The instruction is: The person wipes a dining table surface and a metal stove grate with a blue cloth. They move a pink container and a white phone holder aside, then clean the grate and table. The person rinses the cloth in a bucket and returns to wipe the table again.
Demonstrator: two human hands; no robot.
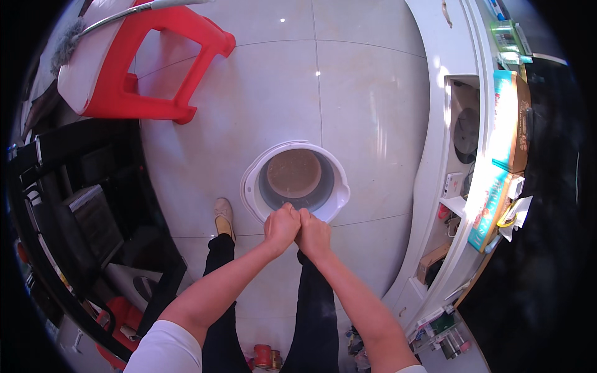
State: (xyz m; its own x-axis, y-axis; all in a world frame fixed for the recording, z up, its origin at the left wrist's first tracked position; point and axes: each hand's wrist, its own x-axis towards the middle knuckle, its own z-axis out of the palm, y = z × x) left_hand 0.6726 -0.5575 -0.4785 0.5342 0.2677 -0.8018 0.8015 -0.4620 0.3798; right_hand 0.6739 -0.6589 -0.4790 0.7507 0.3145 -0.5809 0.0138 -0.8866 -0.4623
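A white plastic bucket [342,179] stands on the tiled floor before me, with murky brownish water [294,173] inside. Over its near rim my left hand [281,228] and my right hand [315,233] are side by side, touching, both with curled fingers. Whatever may be between the fingers is hidden, and I cannot tell whether they hold anything. My forearms reach forward from white sleeves.
A red and white plastic stool [154,105] is at the upper left, with a grey duster [67,46] over it. A black desk or shelf unit [88,140] lines the left. At the right runs a white cabinet [422,154] bearing boxes [506,121].
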